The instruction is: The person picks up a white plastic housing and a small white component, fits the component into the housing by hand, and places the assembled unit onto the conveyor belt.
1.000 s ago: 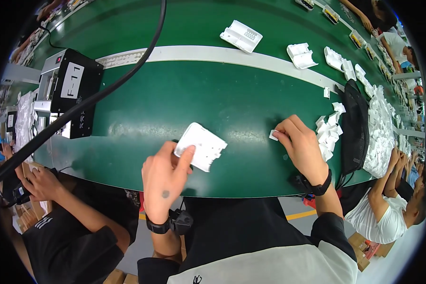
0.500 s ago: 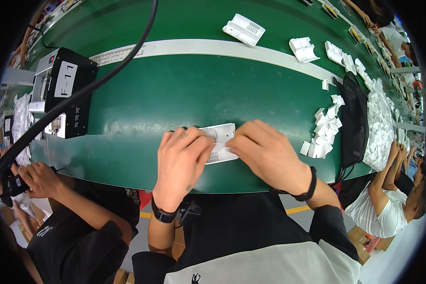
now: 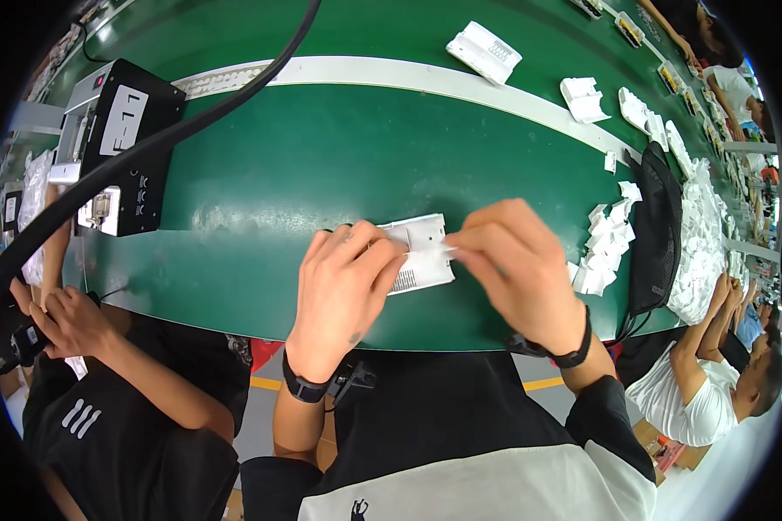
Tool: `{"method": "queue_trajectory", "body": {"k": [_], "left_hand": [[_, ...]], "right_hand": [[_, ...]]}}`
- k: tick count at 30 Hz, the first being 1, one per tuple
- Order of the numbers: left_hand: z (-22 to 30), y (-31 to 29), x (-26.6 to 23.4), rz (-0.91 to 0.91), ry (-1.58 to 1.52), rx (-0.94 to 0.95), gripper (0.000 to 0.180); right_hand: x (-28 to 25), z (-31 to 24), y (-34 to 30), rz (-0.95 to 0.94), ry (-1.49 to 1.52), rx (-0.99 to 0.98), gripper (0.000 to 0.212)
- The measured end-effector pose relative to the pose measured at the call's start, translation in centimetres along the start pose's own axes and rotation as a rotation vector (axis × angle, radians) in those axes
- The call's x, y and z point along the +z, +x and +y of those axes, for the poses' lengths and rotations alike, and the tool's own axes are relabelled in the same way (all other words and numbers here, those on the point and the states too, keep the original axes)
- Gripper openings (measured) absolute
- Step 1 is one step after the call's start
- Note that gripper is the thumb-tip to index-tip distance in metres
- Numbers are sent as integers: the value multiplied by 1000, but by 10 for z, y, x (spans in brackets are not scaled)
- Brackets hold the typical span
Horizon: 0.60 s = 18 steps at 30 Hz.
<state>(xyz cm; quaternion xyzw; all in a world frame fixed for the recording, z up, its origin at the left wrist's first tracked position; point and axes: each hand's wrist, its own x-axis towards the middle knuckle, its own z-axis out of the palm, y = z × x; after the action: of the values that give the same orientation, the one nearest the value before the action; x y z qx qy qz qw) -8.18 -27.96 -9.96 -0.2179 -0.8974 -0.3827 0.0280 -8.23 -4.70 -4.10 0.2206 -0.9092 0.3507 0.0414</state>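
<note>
A white plastic housing (image 3: 424,271) with rows of vent slots lies in front of me on the green bench, slightly tilted. My left hand (image 3: 343,282) is closed on its left part, thumb and fingers pressed together over it. At the right edge of the housing, my right hand (image 3: 521,265) pinches a thin whitish strip (image 3: 444,249) that stretches across the housing toward my left thumb. The strip is blurred, so its exact kind does not show. Both wrists wear black bands.
Small white plastic pieces (image 3: 606,247) are heaped at the right beside a black mesh bag (image 3: 654,230) and a clear bag of white parts (image 3: 702,243). More housings (image 3: 484,52) lie beyond the pale rail. A black machine (image 3: 122,148) stands left; a black cable (image 3: 191,139) crosses the view. Co-workers sit either side.
My right hand has moved up and to the right, drawing away from my left hand with its fingers pinched. My left hand stays on the housing. The whole view has shifted slightly.
</note>
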Motion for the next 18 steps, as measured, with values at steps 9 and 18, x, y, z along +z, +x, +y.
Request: {"method": "queue_trajectory", "body": {"k": [9, 18], "left_hand": [[-68, -71, -81, 594, 261, -836, 17], [-148, -95, -131, 763, 607, -605, 57]], "right_hand": [[-10, 25, -26, 41, -84, 228, 13], [9, 42, -19, -17, -49, 247, 14]]}}
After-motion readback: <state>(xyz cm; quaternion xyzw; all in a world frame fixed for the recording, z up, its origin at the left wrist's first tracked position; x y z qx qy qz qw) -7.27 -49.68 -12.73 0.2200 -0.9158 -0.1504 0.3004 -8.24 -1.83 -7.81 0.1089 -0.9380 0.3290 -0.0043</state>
